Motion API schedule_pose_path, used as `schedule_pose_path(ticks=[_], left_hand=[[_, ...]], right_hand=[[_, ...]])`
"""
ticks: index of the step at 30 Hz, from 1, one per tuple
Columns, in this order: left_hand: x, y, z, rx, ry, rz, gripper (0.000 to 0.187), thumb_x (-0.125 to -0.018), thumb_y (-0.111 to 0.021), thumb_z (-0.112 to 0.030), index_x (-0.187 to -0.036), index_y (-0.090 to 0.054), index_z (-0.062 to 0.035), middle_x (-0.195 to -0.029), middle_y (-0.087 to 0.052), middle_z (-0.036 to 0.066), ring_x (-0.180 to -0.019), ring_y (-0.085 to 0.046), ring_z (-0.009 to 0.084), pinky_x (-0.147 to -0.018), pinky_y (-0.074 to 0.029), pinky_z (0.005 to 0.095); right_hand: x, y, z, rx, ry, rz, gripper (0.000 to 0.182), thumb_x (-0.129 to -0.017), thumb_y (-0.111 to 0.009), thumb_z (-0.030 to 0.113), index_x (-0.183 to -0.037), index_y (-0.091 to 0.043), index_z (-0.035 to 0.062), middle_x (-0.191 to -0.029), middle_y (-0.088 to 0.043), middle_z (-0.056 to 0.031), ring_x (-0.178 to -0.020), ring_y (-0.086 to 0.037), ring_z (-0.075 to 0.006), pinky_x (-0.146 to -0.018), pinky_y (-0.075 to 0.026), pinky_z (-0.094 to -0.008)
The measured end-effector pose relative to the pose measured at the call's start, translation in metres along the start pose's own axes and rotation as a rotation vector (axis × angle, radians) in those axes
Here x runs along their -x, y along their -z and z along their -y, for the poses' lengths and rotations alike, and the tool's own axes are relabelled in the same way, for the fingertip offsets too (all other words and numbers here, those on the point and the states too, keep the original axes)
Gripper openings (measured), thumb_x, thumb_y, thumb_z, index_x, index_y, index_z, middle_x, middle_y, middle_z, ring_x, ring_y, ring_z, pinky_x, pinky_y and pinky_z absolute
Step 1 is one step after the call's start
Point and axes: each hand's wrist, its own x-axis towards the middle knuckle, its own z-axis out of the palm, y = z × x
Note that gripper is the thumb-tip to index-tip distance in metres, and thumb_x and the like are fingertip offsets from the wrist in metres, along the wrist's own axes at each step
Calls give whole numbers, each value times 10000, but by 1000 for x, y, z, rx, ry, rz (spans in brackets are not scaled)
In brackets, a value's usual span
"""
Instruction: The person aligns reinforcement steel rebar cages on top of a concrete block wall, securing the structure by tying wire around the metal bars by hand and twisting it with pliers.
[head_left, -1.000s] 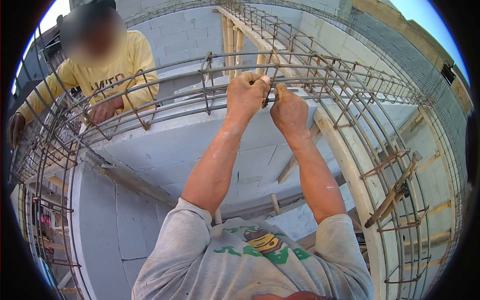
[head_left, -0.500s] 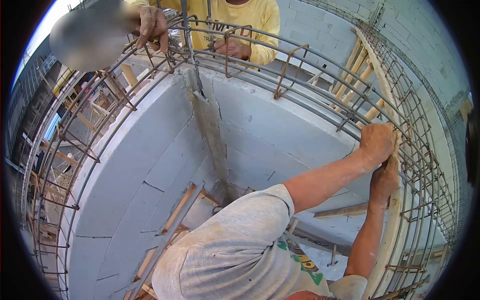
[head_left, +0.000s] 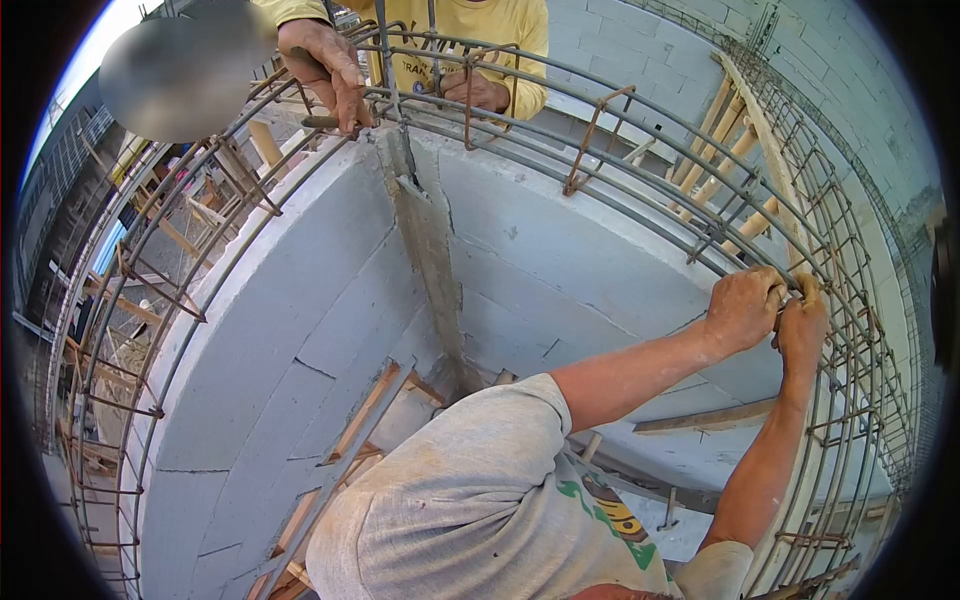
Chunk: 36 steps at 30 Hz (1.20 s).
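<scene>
My left hand (head_left: 742, 306) and my right hand (head_left: 803, 328) are both closed on a rusty stirrup (head_left: 790, 285) of the long rebar cage (head_left: 640, 180), at the right side of the head view. The two hands touch each other around the steel where the stirrup meets the long bars. Whatever thin piece sits between my fingers is hidden. The cage runs along the top of a white block wall (head_left: 560, 250).
A co-worker in a yellow shirt (head_left: 480, 25) stands across the wall, one hand (head_left: 325, 60) holding a tool on the cage, the other hand (head_left: 475, 92) on the bars. Wooden props (head_left: 715, 150) lean beyond the cage. A steep drop with planks (head_left: 360, 420) lies below.
The view swung left from one second ago, bringing the wall corner to the middle. My hands stay together on the cage and now sit slightly lower; the co-worker's hand moved down onto the bars.
</scene>
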Motion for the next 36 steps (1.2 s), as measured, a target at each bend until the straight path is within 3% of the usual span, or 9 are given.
schedule_pose_path(ticks=[4, 6, 7, 8, 10, 17, 21, 27, 36], left_hand=[[6, -15, 8, -55, -45, -123, 140, -853, -598, -139, -898, -635, -12, -938, -634, 191, -842, -623, 386, -722, -491, 468], [-2, -21, 18, -37, -78, -100, 134, -851, -578, -119, -889, -645, -9, -912, -638, 197, -824, -623, 409, -722, -485, 487], [-10, -19, 16, 163, 144, 102, 164, -859, -583, -135, -897, -660, 5, -882, -658, 207, -818, -626, 408, -715, -486, 470], [-14, -22, 21, 247, 152, 191, 264, -919, -589, -168, -1092, -673, 13, -762, -691, 94, -661, -671, 176, -554, -508, 276], [-16, -24, 25, 187, 175, 220, 260, -934, -587, -196, -1092, -678, -10, -806, -683, 50, -685, -661, 124, -540, -501, 247], [-11, -14, -2, 340, 378, 247, 264, -929, -609, -214, -1073, -678, -4, -884, -687, 67, -695, -650, 117, -536, -494, 254], [-13, -10, -2, 300, 366, 234, 270, -907, -636, -218, -1040, -692, 10, -825, -681, 67, -675, -642, 128, -540, -494, 268], [-8, -10, -23, 470, 466, 249, 258, -901, -634, -228, -986, -707, 5, -733, -621, 25, -637, -542, 91, -519, -415, 242], [-19, 2, -37, 503, 521, 290, 318, -921, -605, -295, -848, -709, -3, -586, -414, -60, -524, -322, 58, -482, -250, 252]], right_hand=[[1, 16, 26, -104, -164, 138, 242, -822, -448, 61, -1002, -609, 47, -659, -622, -179, -452, -601, -248, -473, -470, -419], [-4, 7, 3, -83, -53, 79, 259, -817, -448, 69, -1015, -614, 49, -635, -622, -179, -434, -596, -281, -507, -491, -430], [2, 20, 21, -138, -166, 165, 274, -813, -451, 62, -1032, -615, 50, -720, -653, -200, -553, -642, -336, -576, -505, -460], [6, 15, 9, -55, -46, 86, 278, -833, -471, 73, -1068, -618, 68, -783, -663, -204, -653, -653, -345, -613, -510, -459], [20, 10, 4, 120, 114, -70, 285, -870, -513, 87, -1133, -621, 102, -875, -677, -205, -801, -664, -348, -662, -518, -451], [50, 0, 5, -150, 130, -516, 243, -892, -570, 56, -1131, -605, 88, -793, -681, -154, -688, -668, -340, -603, -516, -423], [46, 0, -8, -400, -89, -350, 105, -887, -579, 61, -985, -615, 62, -725, -658, -140, -667, -657, -335, -566, -499, -401], [46, -25, -25, -18, 267, -640, 111, -847, -636, 49, -955, -659, 37, -841, -680, -128, -682, -670, -280, -585, -522, -366], [41, -19, -24, 117, 271, -551, 118, -854, -658, 174, -824, -591, 83, -692, -593, -94, -596, -621, -307, -531, -490, -393]])
